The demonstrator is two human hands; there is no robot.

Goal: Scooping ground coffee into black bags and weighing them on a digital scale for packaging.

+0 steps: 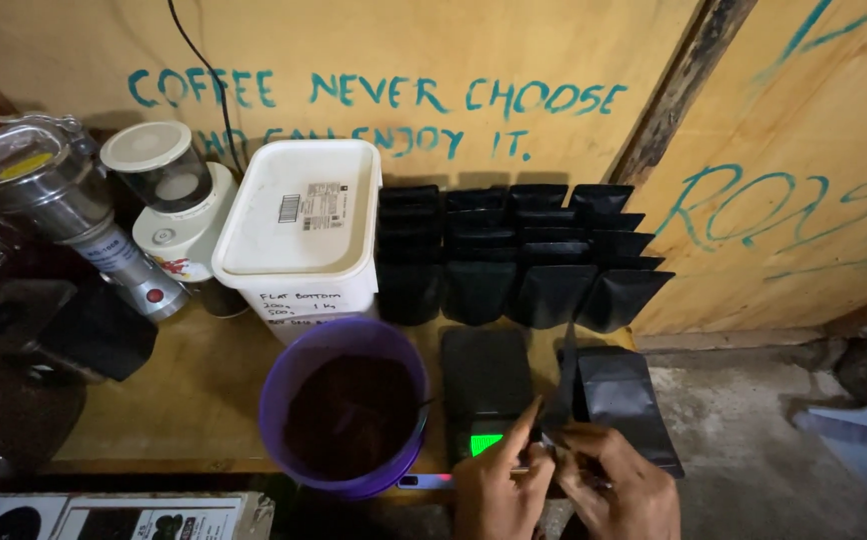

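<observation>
Black pouch (560,400) sits pinched between both hands at the near edge of the bench (194,400), just right of the small black scale (486,385) with its green lit display. The left hand (499,490) closes thumb and forefinger on its lower end; the right hand (619,490) grips the same end from the other side, fingers curled shut on the mouth. Seen edge-on, the pouch stands nearly upright, long axis running from the hands away toward the wall, its far end tipped slightly right. To open it well, I judge each hand should pull one wall apart evenly. Behind it lies another flat pouch (626,405). Left of the scale stands a purple bucket (344,405) of dark ground coffee; farther back, rows of black pouches (524,255) and a white lidded tub (299,215).
</observation>
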